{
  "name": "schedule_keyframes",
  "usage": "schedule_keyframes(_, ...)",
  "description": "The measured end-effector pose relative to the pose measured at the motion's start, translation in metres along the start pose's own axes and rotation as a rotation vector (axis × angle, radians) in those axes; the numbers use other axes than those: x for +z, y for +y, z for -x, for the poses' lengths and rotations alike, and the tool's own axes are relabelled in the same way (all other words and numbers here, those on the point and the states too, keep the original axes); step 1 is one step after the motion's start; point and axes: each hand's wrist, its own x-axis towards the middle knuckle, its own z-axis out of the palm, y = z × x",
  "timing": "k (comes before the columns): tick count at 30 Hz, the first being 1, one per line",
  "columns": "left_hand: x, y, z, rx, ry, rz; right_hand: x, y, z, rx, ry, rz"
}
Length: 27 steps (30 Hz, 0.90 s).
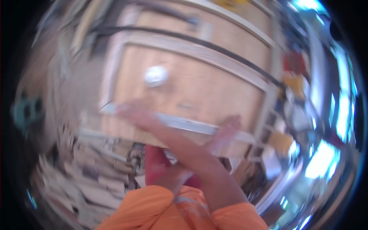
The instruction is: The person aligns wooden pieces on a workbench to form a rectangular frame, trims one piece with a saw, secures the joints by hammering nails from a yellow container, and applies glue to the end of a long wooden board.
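A wooden panel with raised pale strips round its edges (226, 92) lies in front of me. My forearms cross, the right one over the left. At the panel's near left corner, my right hand (136, 114) rests on or just over the near strip (184, 123), its fingers smeared by motion. Farther right along the same strip is my left hand (228, 131), blurred but with fingers stretched out and nothing seen in them. A round white object (156, 76), too blurred to name, sits on the panel beyond my right hand.
A dark bar or cable (191, 40) runs across behind the panel, with another framed wooden panel (237, 30) beyond it. Wood scraps (99, 172) litter the floor at the near left. Green (27, 111), red (294, 63) and yellow (281, 142) objects stand at the sides.
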Motion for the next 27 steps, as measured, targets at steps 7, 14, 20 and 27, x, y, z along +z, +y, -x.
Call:
schedule_keyframes(7, -0.035, 0.002, -0.037, 0.203, -0.233, -0.121, -0.045, -0.016, 0.012, -0.258, 0.194, 0.325)
schedule_keyframes(14, -0.04, 0.001, -0.025, 0.173, -0.262, -0.149, -0.154, -0.031, 0.129, 0.484, 0.58, -0.143)
schedule_keyframes(20, -0.052, -0.01, -0.002, 0.146, 0.054, 0.137, -0.19, 0.016, 0.102, 0.804, 0.663, -0.754)
schedule_keyframes(27, -0.157, -0.044, 0.17, -0.209, 0.206, 0.415, -0.155, 0.015, 0.078, 0.917, 0.707, -1.178)
